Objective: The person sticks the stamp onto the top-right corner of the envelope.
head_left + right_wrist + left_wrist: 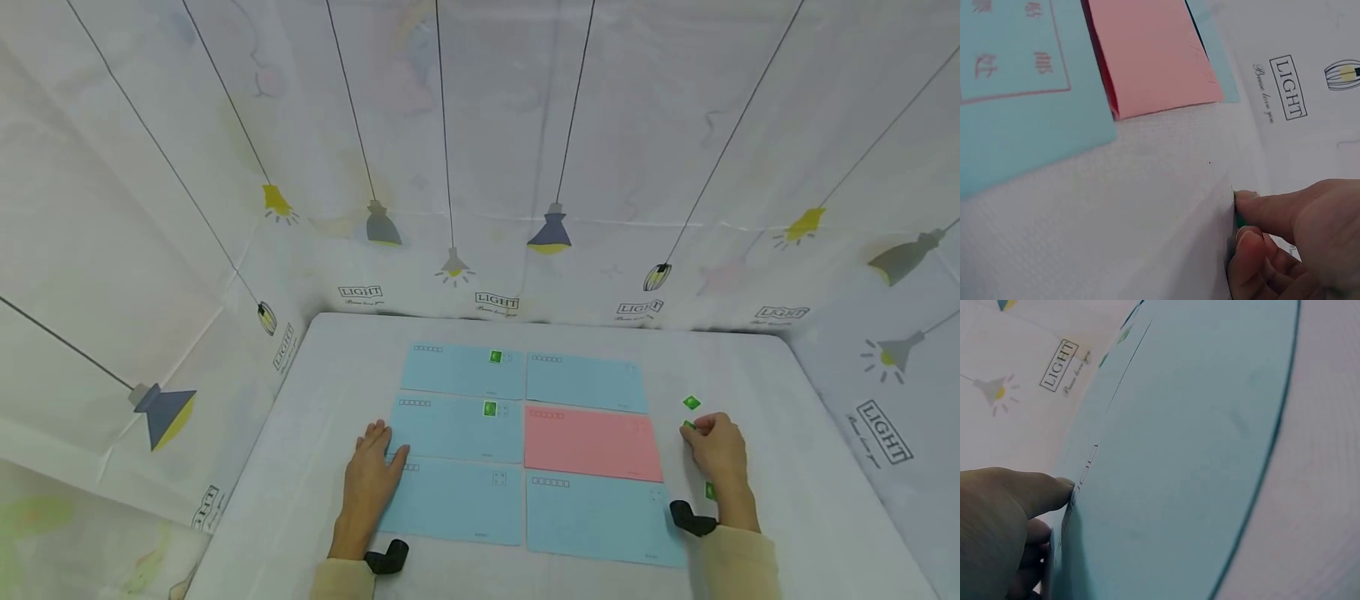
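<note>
Beige sleeves (741, 565), right grip (720, 454) pinching small green stamp (687, 426), left grip (369, 483) relaxed on blue envelopes (450, 508)

The blue envelopes (450, 500) are smooth, matt paper. The pink envelope (592, 444) is matt paper too. The green stamps (490, 409) may be shiny paper, but they are too small to be sure. The table (285, 500) has white cloth on it with a fine, bumpy weave. The wall (495, 125) is a creased sheet, faintly shiny. The sleeves (742, 562) are dull cloth.

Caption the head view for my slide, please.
Right hand pinches a green stamp while the left hand touches a blue envelope.
</note>
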Demonstrator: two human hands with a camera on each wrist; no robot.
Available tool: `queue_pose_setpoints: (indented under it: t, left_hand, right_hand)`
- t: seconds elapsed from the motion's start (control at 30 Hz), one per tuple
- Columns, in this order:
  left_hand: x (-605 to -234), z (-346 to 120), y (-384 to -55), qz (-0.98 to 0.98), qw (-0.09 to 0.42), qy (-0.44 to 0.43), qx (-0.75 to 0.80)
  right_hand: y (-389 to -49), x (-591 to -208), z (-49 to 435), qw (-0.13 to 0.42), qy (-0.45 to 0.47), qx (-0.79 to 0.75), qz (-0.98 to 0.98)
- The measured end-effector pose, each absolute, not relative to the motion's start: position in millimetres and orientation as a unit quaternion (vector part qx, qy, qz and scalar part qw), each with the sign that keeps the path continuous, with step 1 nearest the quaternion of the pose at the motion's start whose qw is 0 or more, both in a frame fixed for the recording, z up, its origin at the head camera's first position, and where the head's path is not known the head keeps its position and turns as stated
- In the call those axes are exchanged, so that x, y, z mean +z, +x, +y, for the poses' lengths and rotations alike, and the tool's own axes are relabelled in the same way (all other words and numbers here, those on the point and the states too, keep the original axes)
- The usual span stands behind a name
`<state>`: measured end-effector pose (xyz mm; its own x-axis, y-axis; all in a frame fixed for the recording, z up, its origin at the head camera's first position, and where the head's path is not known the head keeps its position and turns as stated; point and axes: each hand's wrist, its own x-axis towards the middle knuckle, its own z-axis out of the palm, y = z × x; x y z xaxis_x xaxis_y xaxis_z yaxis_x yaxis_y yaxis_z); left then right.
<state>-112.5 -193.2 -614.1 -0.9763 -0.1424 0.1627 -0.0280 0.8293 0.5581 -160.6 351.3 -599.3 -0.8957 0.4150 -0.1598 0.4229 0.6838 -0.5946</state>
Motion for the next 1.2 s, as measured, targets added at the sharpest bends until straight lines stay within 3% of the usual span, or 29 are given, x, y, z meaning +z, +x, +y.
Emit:
queue_pose_setpoints:
  t: [0.27,0.5,1.03,1.2]
  left_hand:
    - [-616,-193,-107,-0.941,0.113,0.061,-0.312]
    - [-609,-195,-82,-0.943,0.142,0.066,-0.293]
    - [-606,-190,-22,-0.956,0.107,0.080,-0.261]
    - [-612,-184,-11,-0.957,0.134,0.059,-0.250]
  right_hand:
    - [-160,-600,358,0.034,0.228,-0.352,0.907]
    - [-159,-603,360,0.028,0.241,-0.375,0.895]
    - [-153,-599,357,0.006,0.268,-0.410,0.872]
    - [-154,-597,358,0.010,0.278,-0.417,0.865]
